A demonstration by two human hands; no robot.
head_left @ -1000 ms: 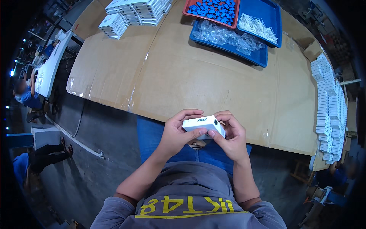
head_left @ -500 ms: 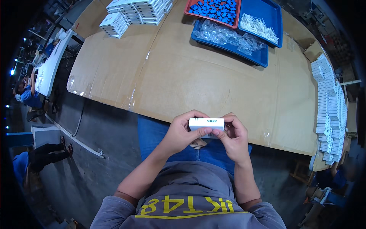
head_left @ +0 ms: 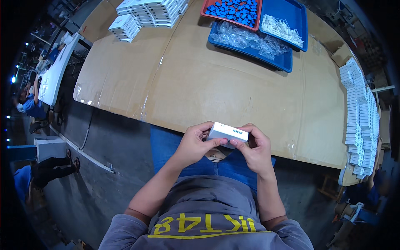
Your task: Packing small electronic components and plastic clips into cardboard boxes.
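A small white box [head_left: 228, 133] with dark print on its edge is held between my two hands, just off the table's near edge and above my lap. My left hand [head_left: 195, 143] is closed on the box's left end, thumb along the near face. At the other end my right hand [head_left: 255, 151] grips it, with its thumb on the near face close to the left thumb. The box sits slightly tilted, its right end lower in the picture. The fingertips behind the box are partly hidden.
A cardboard-covered table [head_left: 200, 87] spreads ahead. White boxes [head_left: 152, 12] are stacked at the far left, and more boxes [head_left: 359, 121] line the right edge. A red tray [head_left: 203, 12] holds blue parts; blue trays [head_left: 287, 64] hold clear bags and white pieces. Other people are off to the sides.
The white box has turned in my hands: its left end has risen and its right end dropped a little. Both hands keep their hold in nearly the same place.
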